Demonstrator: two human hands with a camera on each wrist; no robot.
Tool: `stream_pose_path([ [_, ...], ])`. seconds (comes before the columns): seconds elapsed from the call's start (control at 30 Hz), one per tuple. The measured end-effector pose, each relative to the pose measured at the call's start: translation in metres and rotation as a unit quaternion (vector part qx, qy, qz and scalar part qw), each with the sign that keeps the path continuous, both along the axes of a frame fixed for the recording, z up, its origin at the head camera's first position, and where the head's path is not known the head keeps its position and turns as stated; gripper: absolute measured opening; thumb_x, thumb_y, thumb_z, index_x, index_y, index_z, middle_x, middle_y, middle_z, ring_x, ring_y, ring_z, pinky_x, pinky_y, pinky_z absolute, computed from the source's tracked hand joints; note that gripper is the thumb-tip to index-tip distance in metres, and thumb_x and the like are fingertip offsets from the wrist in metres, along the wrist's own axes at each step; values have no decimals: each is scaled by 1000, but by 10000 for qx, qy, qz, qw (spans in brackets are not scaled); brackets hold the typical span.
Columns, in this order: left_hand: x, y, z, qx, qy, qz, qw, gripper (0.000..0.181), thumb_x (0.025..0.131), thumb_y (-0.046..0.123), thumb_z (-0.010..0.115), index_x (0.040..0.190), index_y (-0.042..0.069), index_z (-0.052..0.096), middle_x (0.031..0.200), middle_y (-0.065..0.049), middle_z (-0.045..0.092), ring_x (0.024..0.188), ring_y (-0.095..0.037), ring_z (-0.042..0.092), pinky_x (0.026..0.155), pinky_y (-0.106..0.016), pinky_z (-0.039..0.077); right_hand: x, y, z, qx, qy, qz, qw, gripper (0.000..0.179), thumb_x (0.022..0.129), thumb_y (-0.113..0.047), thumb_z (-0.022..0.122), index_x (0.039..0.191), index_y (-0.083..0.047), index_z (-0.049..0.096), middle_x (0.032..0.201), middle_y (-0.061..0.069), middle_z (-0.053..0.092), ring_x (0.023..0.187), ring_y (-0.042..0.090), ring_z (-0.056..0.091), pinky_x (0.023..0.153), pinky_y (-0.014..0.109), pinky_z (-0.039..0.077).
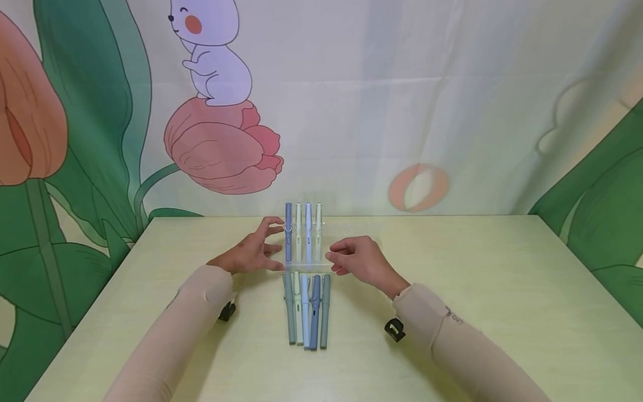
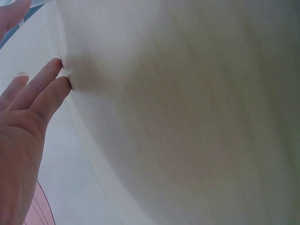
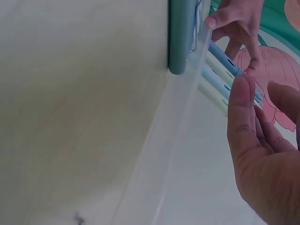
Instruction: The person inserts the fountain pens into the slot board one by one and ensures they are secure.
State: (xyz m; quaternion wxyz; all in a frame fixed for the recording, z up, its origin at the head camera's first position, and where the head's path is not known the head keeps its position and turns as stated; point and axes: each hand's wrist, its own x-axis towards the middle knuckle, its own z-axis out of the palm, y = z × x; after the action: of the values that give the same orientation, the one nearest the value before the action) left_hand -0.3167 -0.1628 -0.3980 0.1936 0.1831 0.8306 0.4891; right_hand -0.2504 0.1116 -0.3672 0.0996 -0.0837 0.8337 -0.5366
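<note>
A clear plastic pen stand (image 1: 325, 268) holds several pens side by side at its left end: a dark blue pen (image 1: 288, 231), a pale green pen (image 1: 298, 234), a lavender-blue pen (image 1: 308, 231) and another pale green pen (image 1: 318, 234). My left hand (image 1: 251, 249) is spread at the stand's left end, its thumb and fingertips right at the edge beside the dark blue pen. Just right of the last pen, my right hand (image 1: 364, 259) hovers over the stand with fingers loosely bent. Nothing shows between its thumb and fingers in the right wrist view.
In front of the stand lie several more pens: a grey-green pen (image 1: 289, 310), a light green pen (image 1: 298, 312), a light blue pen (image 1: 306, 315), a blue pen (image 1: 315, 312) and a second grey-green pen (image 1: 325, 312). A printed curtain (image 1: 331, 111) hangs behind the table (image 1: 477, 290).
</note>
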Motion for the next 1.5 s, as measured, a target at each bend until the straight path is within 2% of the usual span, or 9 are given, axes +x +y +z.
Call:
stream_pose_path([
  [0.37, 3, 1, 2, -187, 14, 113, 9998, 101, 79, -1, 83, 146, 33, 15, 164, -13, 17, 139, -43, 40, 102, -50, 47, 9, -1, -13, 67, -226, -198, 9995, 27, 92, -13, 73, 113, 3, 70, 97, 15, 74, 80, 29, 73, 74, 36, 61],
  [0.57, 2, 1, 1, -189, 46, 86, 9998, 101, 78, -1, 83, 145, 33, 15, 164, -14, 17, 139, -44, 40, 102, -50, 47, 13, -4, -20, 104, -372, -149, 9991, 26, 91, -13, 74, 112, 2, 70, 91, 9, 74, 75, 25, 73, 73, 34, 61],
  [0.87, 2, 1, 1, -186, -3, 92, 9998, 101, 78, -1, 84, 144, 35, 16, 165, -12, 17, 139, -43, 39, 103, -52, 46, 15, -7, -25, 377, -344, -97, 9987, 26, 90, -13, 75, 108, 5, 70, 87, 8, 73, 72, 20, 71, 68, 32, 61],
  [1.17, 3, 1, 1, -175, 51, 46, 9998, 100, 79, -1, 83, 145, 34, 15, 164, -13, 17, 139, -44, 39, 103, -51, 46, 14, -12, -28, 1100, -236, 6, 9936, 23, 87, -16, 79, 98, 3, 71, 74, 5, 70, 63, 16, 68, 63, 29, 58],
  [1.37, 3, 1, 0, -191, 48, 92, 9998, 100, 79, 0, 83, 145, 35, 15, 164, -13, 18, 139, -44, 40, 104, -53, 45, 14, -18, -24, 1602, -263, 98, 9867, 24, 84, -20, 82, 88, 0, 71, 64, 4, 65, 56, 13, 58, 55, 23, 48],
  [1.5, 2, 1, 0, -156, 36, 92, 9998, 100, 79, -1, 83, 145, 34, 16, 164, -14, 18, 139, -44, 40, 103, -53, 45, 15, -20, -23, 1788, -330, 53, 9833, 18, 84, -14, 80, 80, -1, 68, 59, 4, 62, 53, 12, 54, 52, 21, 44],
])
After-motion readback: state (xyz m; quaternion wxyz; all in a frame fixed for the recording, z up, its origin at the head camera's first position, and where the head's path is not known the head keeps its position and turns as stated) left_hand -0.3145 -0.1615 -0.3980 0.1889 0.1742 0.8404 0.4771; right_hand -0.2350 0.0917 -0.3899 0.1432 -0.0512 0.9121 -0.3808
